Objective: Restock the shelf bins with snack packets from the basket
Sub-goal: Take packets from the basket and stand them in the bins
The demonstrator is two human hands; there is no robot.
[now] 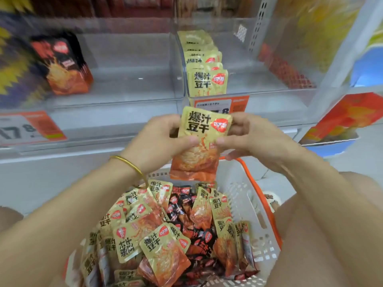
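1. Both hands pinch one packet (202, 139) upright, left hand (163, 139) and right hand (248, 137) gripping opposite edges, above the basket (257, 214).
2. The bin (259, 79) holding a matching row lies at 12 o'clock, just beyond; the packet's long axis runs vertically, both hands equally near.
3. The packet is yellow over orange, glossy, with bold black lettering.

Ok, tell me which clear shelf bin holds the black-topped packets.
The left bin: black-and-orange packets stand at its left end. The bin on the right holds a row of yellow packets.
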